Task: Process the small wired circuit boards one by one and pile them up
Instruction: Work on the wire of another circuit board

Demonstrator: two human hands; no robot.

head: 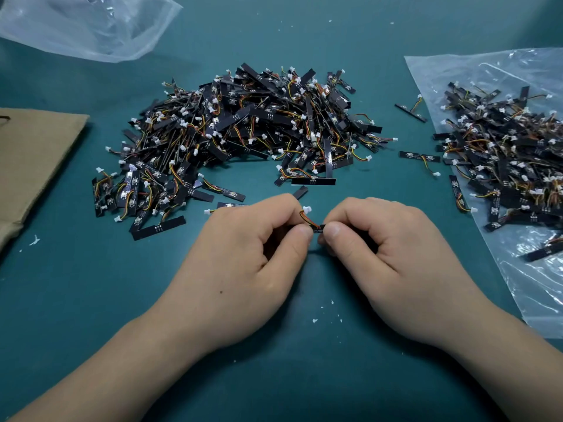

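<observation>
As left hand and right hand pinch black board — wires curled, pile behind

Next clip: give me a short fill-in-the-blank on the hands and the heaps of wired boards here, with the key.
1. The left hand and right hand together pinch ____ circuit board.
2. Its wires end in a ____ connector.
3. The heap on the right lies on a clear ____ bag.
4. The brown paper lies on the person's ____ side.

Missing words: one; white; plastic; left.
</observation>
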